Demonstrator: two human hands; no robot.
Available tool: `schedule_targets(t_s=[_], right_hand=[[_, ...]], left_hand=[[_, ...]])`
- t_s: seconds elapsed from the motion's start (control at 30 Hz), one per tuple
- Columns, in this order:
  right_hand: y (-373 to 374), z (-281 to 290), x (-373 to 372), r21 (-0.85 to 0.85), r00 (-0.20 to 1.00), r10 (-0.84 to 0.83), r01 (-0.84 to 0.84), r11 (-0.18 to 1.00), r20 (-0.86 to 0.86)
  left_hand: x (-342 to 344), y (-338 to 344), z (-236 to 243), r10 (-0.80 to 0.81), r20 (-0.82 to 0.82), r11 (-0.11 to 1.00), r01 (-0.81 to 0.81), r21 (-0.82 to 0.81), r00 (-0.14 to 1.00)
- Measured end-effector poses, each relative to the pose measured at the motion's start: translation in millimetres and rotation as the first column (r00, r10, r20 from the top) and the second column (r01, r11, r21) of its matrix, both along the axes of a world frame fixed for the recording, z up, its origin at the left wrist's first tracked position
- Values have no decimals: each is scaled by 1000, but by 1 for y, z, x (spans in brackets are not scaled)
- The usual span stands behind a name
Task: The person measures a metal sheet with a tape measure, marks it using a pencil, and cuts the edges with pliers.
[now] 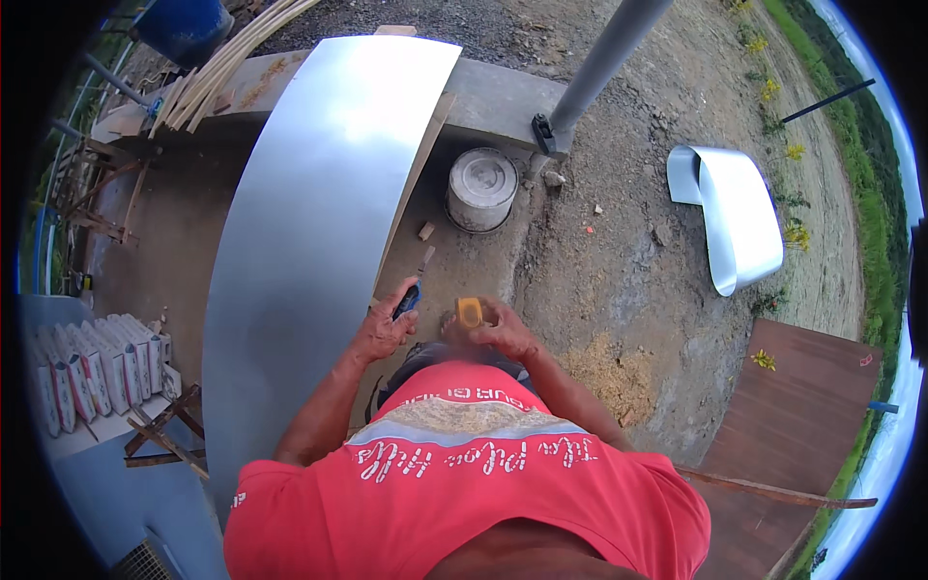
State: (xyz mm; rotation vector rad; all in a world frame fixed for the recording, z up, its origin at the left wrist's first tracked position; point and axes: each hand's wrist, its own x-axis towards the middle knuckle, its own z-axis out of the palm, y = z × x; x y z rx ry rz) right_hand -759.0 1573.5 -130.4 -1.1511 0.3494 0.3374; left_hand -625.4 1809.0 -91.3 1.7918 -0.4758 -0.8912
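Red shirt (464, 483) fills 6 o'clock, nearest the lens. Long metal sheet (309, 222) runs from 7 to 12 o'clock: flat, matte grey, glare at the far end, edge just beside the left hand (384, 331). Left hand fingers closed around a dark marker-like tool (407, 301). Right hand (503, 333) closed on a yellow tape measure (470, 312). Risk, my read: bare hands near the sheet's edge could get cut.

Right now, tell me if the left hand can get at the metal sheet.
Probably yes. The left hand is right at the edge of the long metal sheet, with nothing between them. It already holds a dark blue tool, though, so gripping the sheet may need that put down first.
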Motion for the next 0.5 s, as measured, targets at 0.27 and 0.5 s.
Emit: schedule_targets(t_s=[0.27, 0.5], right_hand=[[-21, 25, 190, -429, 990, 125, -144, 892, -71], [-39, -23, 342, -87, 866, 451, -477, 875, -214]], left_hand=[[84, -60, -21, 217, 433, 975, -176, -133, 875], [158, -56, -39, 545, 94, 839, -540, -74, 833]])
